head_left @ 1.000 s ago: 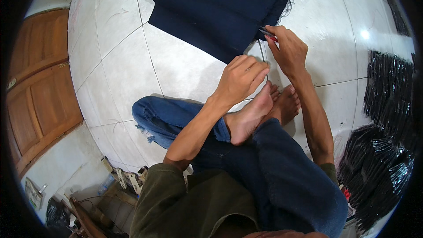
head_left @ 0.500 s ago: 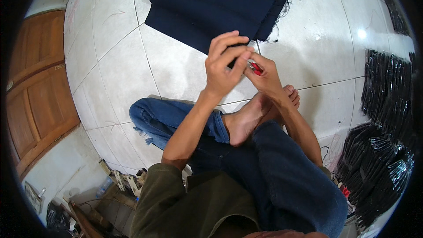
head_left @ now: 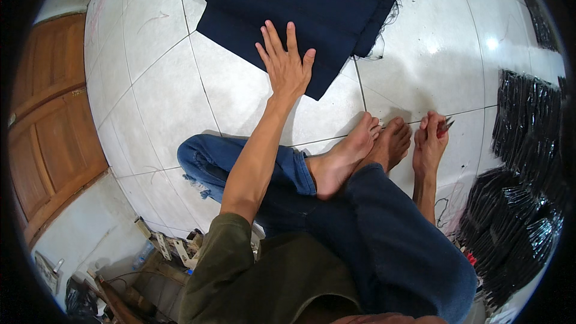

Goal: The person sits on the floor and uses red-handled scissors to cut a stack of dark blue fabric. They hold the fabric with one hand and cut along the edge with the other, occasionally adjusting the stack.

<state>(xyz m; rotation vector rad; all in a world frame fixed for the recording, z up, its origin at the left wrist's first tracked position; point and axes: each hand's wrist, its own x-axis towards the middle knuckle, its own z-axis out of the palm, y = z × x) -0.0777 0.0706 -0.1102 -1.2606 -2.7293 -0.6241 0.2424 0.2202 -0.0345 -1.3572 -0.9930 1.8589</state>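
A dark navy cloth (head_left: 294, 0) lies on the white tiled floor ahead of me, with loose threads along its right edge. My left hand (head_left: 285, 66) rests palm down on its near edge, the fingers spread and nothing held. Off to the right, beside my bare feet, my right hand (head_left: 427, 138) is closed around small red-handled snips (head_left: 443, 130). Their dark pointed tips stick out to the right; the rest is hidden in the fingers.
Stacks of shiny black plastic-wrapped packets (head_left: 525, 132) line the right side of the floor. My crossed legs in blue jeans (head_left: 396, 234) take up the near area. A brown wooden door (head_left: 54, 126) stands at the left, with cluttered wooden gear (head_left: 162, 258) at the lower left.
My hands have come apart. The left has opened and come down flat on the cloth; the right has moved right and nearer with the snips. The cloth's near corner now lies flat in view.
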